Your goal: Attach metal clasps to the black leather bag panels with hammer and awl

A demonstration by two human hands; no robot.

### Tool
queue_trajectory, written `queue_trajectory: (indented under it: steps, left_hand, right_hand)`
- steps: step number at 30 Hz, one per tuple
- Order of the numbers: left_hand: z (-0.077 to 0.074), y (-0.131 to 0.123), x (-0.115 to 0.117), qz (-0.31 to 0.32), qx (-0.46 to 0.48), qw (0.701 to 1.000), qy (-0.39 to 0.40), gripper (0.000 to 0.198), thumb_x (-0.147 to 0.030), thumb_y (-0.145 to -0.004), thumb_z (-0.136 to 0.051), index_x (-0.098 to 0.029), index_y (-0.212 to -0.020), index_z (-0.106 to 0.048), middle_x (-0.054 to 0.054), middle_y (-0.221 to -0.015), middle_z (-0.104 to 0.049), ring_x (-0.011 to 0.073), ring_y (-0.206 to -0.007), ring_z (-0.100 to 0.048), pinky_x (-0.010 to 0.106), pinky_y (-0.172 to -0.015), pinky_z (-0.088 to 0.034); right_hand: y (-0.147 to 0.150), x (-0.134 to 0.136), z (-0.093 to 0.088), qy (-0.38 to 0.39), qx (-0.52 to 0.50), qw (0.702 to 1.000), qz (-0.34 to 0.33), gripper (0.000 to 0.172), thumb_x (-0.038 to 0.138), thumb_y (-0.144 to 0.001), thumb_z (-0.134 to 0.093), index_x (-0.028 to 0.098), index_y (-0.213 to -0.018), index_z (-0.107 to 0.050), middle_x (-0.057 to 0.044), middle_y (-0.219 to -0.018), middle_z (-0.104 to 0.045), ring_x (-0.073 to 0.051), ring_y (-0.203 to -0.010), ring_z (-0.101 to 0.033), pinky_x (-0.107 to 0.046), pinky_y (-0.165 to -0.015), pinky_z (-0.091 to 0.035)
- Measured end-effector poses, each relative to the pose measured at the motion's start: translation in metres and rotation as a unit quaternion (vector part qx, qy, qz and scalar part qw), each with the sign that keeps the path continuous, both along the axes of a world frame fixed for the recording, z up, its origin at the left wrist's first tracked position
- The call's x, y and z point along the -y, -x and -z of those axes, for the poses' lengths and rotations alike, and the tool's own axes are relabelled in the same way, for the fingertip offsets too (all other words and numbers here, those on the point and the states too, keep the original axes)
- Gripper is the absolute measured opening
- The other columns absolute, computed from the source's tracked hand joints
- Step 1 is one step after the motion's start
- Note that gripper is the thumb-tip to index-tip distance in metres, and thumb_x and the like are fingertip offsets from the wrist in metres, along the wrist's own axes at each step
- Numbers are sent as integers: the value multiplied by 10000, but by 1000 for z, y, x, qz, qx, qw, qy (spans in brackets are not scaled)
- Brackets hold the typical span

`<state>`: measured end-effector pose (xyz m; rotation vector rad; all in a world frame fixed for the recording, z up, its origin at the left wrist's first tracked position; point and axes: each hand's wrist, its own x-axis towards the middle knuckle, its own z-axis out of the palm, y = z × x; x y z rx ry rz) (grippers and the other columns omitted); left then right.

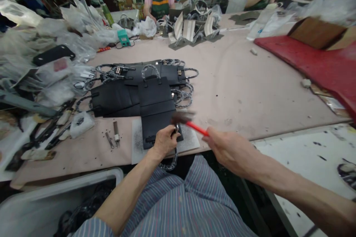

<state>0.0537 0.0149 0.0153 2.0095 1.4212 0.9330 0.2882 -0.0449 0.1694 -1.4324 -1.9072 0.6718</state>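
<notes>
My right hand (pixel 222 144) is closed round the red handle of a hammer (pixel 198 128). The hammer's dark head, smeared by motion, hovers just above my left hand (pixel 165 140). Thumb and fingers of that left hand pinch a small shiny metal piece (pixel 176 129), upright over a black bag panel (pixel 157 109); its exact kind is hard to make out. Under the panel's near end lies a pale board (pixel 191 140) at the table edge. A plastic-wrapped handle loop (pixel 172 161) hangs off the panel's near end, below my left wrist. Another wrapped loop stands at the far end.
More black bag panels (pixel 114 98) lie stacked behind and to the left. Two small metal tools (pixel 116 133) rest left of the board. A grey bin (pixel 55 196) stands lower left. A red sheet (pixel 311 59) lies at right; a co-worker (pixel 158 0) is across the table (pixel 230 74).
</notes>
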Motion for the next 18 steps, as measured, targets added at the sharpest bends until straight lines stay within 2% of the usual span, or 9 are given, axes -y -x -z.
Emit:
queue_trajectory:
  steps: [3,4,6,8,10,12,15,18]
  left_hand:
    - [0,1,0,-4,-11,1000,21,95,-138,-846,-691,-207,-910,-706,42,-891,-763,208,-832,-728,297,-780,-535]
    - [0,1,0,-3,-11,1000,25,100,-137,-851,-687,-204,-923,-705,44,-912,-765,206,-854,-729,296,-798,-532]
    - [-1,1,0,-2,-12,999,31,106,-135,-855,-683,-202,-935,-701,41,-924,-763,203,-872,-728,294,-820,-527]
    - [-2,0,1,-3,-14,999,34,110,-134,-855,-680,-203,-939,-697,36,-919,-758,203,-878,-726,295,-829,-528]
    - [-3,0,2,-5,-12,999,31,122,-135,-855,-677,-207,-951,-695,36,-934,-757,203,-890,-725,297,-841,-532]
    - [-3,1,2,-3,-6,1000,26,129,-141,-863,-665,-211,-966,-695,41,-966,-757,203,-918,-724,301,-865,-536]
    - [-2,4,0,10,8,1000,29,134,-171,-884,-641,-214,-998,-695,55,-1034,-760,208,-979,-722,327,-930,-541]
    - [-1,6,-1,23,30,999,39,178,-242,-889,-624,-207,-1046,-697,83,-1147,-755,237,-1099,-709,387,-1032,-528]
  right_hand:
    - [-10,-8,10,55,177,981,-51,288,450,-998,-464,227,-821,-510,30,-553,-448,-119,-461,-285,-317,-515,-151]
    - [-15,-12,12,70,208,975,-46,288,438,-1013,-426,221,-841,-507,24,-576,-471,-121,-473,-316,-310,-516,-169]
    - [-23,-19,22,109,199,974,-10,291,408,-1023,-381,216,-836,-493,18,-594,-496,-121,-492,-381,-285,-511,-221]
    - [-30,-25,43,178,163,970,30,308,365,-1028,-329,213,-817,-494,21,-587,-506,-118,-485,-430,-257,-497,-278]
    - [-36,-32,74,238,155,956,71,358,341,-1040,-276,204,-825,-526,20,-590,-528,-117,-458,-456,-245,-476,-319]
    - [-40,-39,104,253,176,946,97,372,326,-1047,-285,182,-860,-573,-7,-638,-582,-128,-486,-504,-249,-495,-370]
    - [-40,-51,130,215,207,947,123,297,285,-1031,-379,122,-1011,-627,-129,-881,-677,-205,-745,-627,-307,-675,-474]
    - [-30,-57,129,141,216,955,143,361,255,-1015,-421,107,-1312,-562,-226,-1273,-604,-301,-1118,-591,-421,-942,-471]
